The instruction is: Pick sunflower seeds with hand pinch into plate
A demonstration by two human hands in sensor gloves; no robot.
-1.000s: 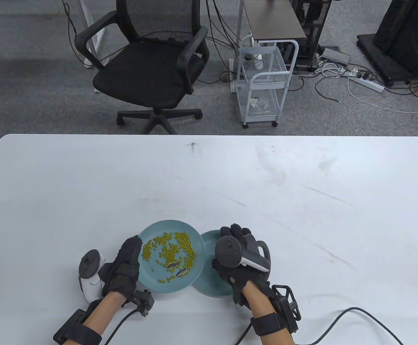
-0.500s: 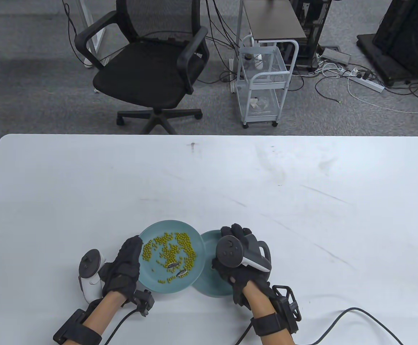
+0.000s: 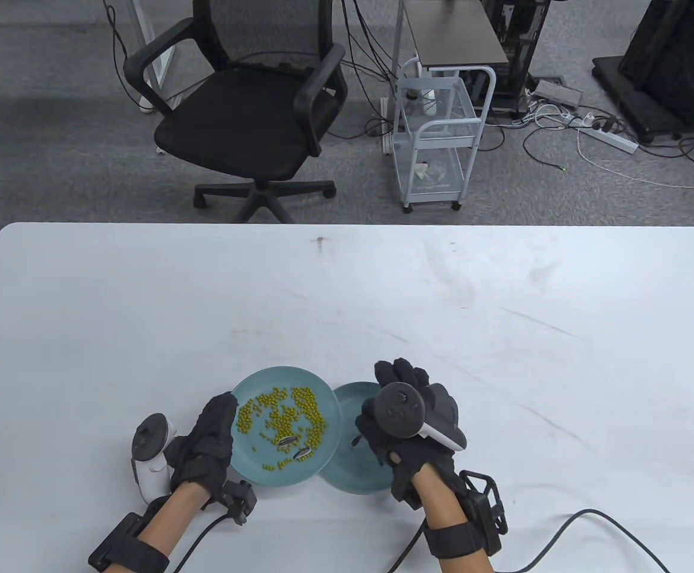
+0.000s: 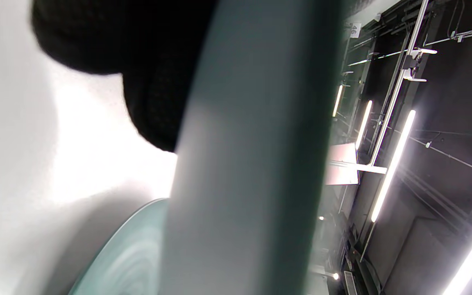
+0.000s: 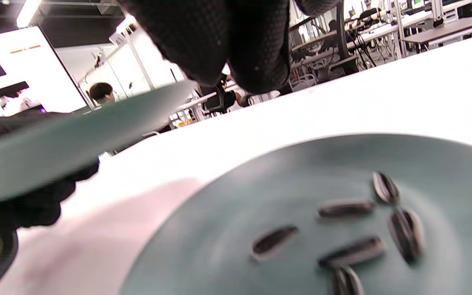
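My left hand [image 3: 218, 418] grips the near-left rim of a teal plate [image 3: 251, 382] and holds it tilted, its right edge over a second teal plate [image 3: 347, 397]. The tilted plate carries green beans [image 3: 287, 415] and two striped sunflower seeds [image 3: 296, 447]. My right hand [image 3: 380, 397] hovers over the second plate, fingers loosely spread, holding nothing I can see. In the right wrist view, several sunflower seeds [image 5: 350, 246] lie in that plate [image 5: 260, 184] below my fingertips [image 5: 236, 49]. The left wrist view shows the tilted plate's underside [image 4: 252, 143].
The white table [image 3: 442, 310] stretches far and right of the plates. A black cable [image 3: 598, 519] trails from my right wrist along the near edge. An office chair [image 3: 251, 119] and a white cart [image 3: 436, 137] stand beyond the table.
My right hand has lifted and shifted a little right and away, its fingers spreading. One seed now shows on the right plate beside the thumb. The left hand and tilted plate stay still.
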